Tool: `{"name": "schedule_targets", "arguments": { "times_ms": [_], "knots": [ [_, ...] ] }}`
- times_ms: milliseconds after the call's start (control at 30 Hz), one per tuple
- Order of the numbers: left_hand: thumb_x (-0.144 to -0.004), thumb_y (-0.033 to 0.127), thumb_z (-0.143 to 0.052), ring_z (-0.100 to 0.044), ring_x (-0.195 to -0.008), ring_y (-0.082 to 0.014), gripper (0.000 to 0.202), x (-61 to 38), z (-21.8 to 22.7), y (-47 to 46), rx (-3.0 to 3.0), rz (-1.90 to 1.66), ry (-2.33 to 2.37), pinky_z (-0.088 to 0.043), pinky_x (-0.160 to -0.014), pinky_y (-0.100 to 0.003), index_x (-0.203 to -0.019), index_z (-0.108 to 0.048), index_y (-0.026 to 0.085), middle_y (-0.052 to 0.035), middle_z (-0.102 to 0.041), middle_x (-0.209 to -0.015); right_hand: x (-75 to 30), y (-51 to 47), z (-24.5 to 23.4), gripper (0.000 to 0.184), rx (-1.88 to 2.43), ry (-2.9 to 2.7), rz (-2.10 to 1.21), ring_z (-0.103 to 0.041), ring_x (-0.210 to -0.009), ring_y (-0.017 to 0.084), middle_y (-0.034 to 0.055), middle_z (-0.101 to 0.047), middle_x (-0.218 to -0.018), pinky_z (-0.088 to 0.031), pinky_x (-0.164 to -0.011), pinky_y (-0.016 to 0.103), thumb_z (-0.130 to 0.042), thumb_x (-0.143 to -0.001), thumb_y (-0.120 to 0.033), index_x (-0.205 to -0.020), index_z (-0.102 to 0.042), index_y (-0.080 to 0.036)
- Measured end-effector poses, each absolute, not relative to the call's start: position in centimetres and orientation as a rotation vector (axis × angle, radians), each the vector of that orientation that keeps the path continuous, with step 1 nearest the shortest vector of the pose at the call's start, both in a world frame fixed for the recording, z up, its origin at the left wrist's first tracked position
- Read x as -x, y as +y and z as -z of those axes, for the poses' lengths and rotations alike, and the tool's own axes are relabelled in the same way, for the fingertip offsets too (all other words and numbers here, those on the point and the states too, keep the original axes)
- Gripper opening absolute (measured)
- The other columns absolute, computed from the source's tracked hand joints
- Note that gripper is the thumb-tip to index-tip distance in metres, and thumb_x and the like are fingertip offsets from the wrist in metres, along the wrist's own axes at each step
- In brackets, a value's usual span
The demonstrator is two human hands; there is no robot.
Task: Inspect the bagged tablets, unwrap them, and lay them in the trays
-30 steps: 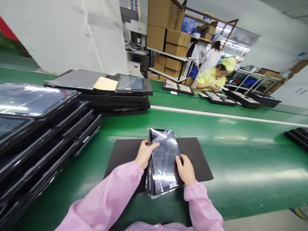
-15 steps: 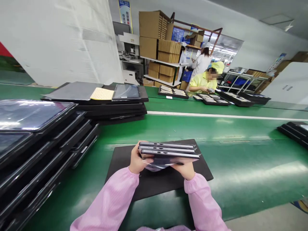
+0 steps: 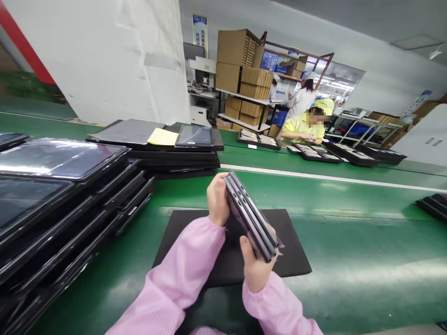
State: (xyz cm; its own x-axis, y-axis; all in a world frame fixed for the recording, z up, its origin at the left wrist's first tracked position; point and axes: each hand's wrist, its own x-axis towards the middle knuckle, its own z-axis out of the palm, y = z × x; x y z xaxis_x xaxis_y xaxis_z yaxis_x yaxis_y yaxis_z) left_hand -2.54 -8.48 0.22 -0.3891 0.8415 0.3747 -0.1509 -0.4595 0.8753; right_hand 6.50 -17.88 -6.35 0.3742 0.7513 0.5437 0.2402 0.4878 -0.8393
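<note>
Between my hands a small stack of tablets (image 3: 249, 214) stands tilted on edge, its grey sides with port slots turned up toward me. My left hand (image 3: 218, 197) wraps the upper left end. At the lower right end my right hand (image 3: 258, 265) grips the stack, thumb on the near face and the other fingers partly hidden behind it. Thin clear film sticks out past the lower corner. Below the stack, a black foam sheet (image 3: 293, 251) lies on the green bench (image 3: 363, 251).
Leaning piles of tablets and black sheets (image 3: 84, 204) fill the left side. Behind them is another pile with a yellow label sheet (image 3: 162, 137) and a tablet (image 3: 194, 136) on top. Across the bench a person in yellow (image 3: 296, 128) works beside trays of parts (image 3: 316, 152).
The stack has been raised and turned from lying nearly level to a steep tilt, its right end down. My left hand has moved up, and my right hand left and down.
</note>
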Motion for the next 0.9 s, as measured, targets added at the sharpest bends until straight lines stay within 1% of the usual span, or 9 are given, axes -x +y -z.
{"name": "schedule_targets", "arguments": {
  "times_ms": [67,133,233,300,400,500,633,767,900],
  "knots": [
    [-0.071,0.084,-0.047,-0.043,-0.053,-0.0138,0.063,2.7,-0.8,-6.6,-1.23,-1.772,0.834,-0.04,-0.055,-0.028,-0.072,-0.055,0.022,0.001,-0.05,-0.062,-5.9,-18.0,5.7,0.044,0.991,-1.295,-0.342,-0.069,-0.109,0.029,0.0126,-0.068,-0.118,-0.058,-0.094,0.044,-0.068,-0.085,-0.033,-0.126,-0.056,-0.022],
    [-0.067,0.085,-0.05,-0.039,-0.051,-0.0123,0.064,2.8,-0.7,-5.2,-1.27,-1.651,0.745,-0.036,-0.052,-0.028,-0.069,-0.055,0.021,0.0013,-0.049,-0.061,-6.2,-18.0,4.8,0.056,0.962,-1.454,-0.324,-0.067,-0.114,0.029,0.0128,-0.063,-0.123,-0.057,-0.096,0.043,-0.07,-0.082,-0.03,-0.134,-0.05,-0.023],
    [-0.066,0.086,-0.051,-0.042,-0.053,-0.0139,0.065,2.8,-0.2,-4.2,-1.281,-1.611,0.733,-0.036,-0.053,-0.029,-0.067,-0.056,0.021,-0.0005,-0.05,-0.06,-7.6,-18.4,3.2,0.065,1.023,-1.614,-0.393,-0.064,-0.118,0.029,0.0141,-0.059,-0.128,-0.059,-0.093,0.04,-0.071,-0.078,-0.03,-0.138,-0.046,-0.022],
    [-0.067,0.087,-0.05,-0.047,-0.055,-0.016,0.066,2.7,-0.1,-4.2,-1.322,-1.589,0.685,-0.039,-0.054,-0.03,-0.066,-0.057,0.021,-0.0027,-0.054,-0.062,-8.5,-18.9,2.1,0.064,1.107,-1.644,-0.42,-0.067,-0.108,0.027,0.0124,-0.061,-0.122,-0.062,-0.083,0.036,-0.071,-0.074,-0.028,-0.133,-0.048,-0.022],
    [-0.068,0.088,-0.049,-0.05,-0.054,-0.0176,0.068,2.4,-0.4,-4.4,-1.417,-1.498,0.616,-0.038,-0.053,-0.031,-0.066,-0.059,0.021,-0.0045,-0.06,-0.061,-9.3,-19.5,0.5,0.058,1.247,-1.676,-0.433,-0.068,-0.081,0.022,0.0049,-0.065,-0.097,-0.06,-0.065,0.031,-0.074,-0.066,-0.026,-0.117,-0.049,-0.023],
    [-0.068,0.088,-0.049,-0.046,-0.051,-0.0165,0.069,2.3,-0.6,-4.4,-1.465,-1.463,0.572,-0.036,-0.054,-0.032,-0.064,-0.058,0.02,-0.0026,-0.056,-0.056,-9.6,-19.5,-0.7,0.057,1.306,-1.726,-0.566,-0.066,-0.071,0.019,0.0005,-0.064,-0.088,-0.057,-0.059,0.03,-0.076,-0.063,-0.027,-0.108,-0.042,-0.025],
    [-0.068,0.088,-0.049,-0.042,-0.052,-0.016,0.069,2.3,-0.6,-4.2,-1.474,-1.445,0.516,-0.035,-0.056,-0.033,-0.062,-0.058,0.02,-0.0015,-0.053,-0.054,-10.1,-19.0,-1.3,0.054,1.211,-1.786,-0.785,-0.064,-0.069,0.016,-0.0034,-0.061,-0.083,-0.058,-0.064,0.03,-0.076,-0.067,-0.028,-0.105,-0.037,-0.026],
    [-0.066,0.09,-0.05,-0.041,-0.051,-0.0161,0.07,2.2,-0.2,-3.8,-1.43,-1.459,0.54,-0.036,-0.056,-0.034,-0.063,-0.059,0.021,-0.0012,-0.053,-0.054,-10.8,-18.5,-1.1,0.055,1.099,-1.802,-0.829,-0.064,-0.077,0.017,-0.0018,-0.06,-0.09,-0.059,-0.07,0.032,-0.077,-0.072,-0.034,-0.109,-0.037,-0.026],
    [-0.07,0.089,-0.048,-0.045,-0.054,-0.0172,0.069,2.1,0.5,-2.8,-1.304,-1.57,0.632,-0.037,-0.054,-0.033,-0.066,-0.06,0.022,-0.0014,-0.052,-0.056,-10.9,-17.8,-0.7,0.074,1.087,-1.835,-0.817,-0.065,-0.091,0.022,0.0042,-0.061,-0.104,-0.06,-0.078,0.038,-0.081,-0.07,-0.036,-0.128,-0.035,-0.025]
  ]
}}
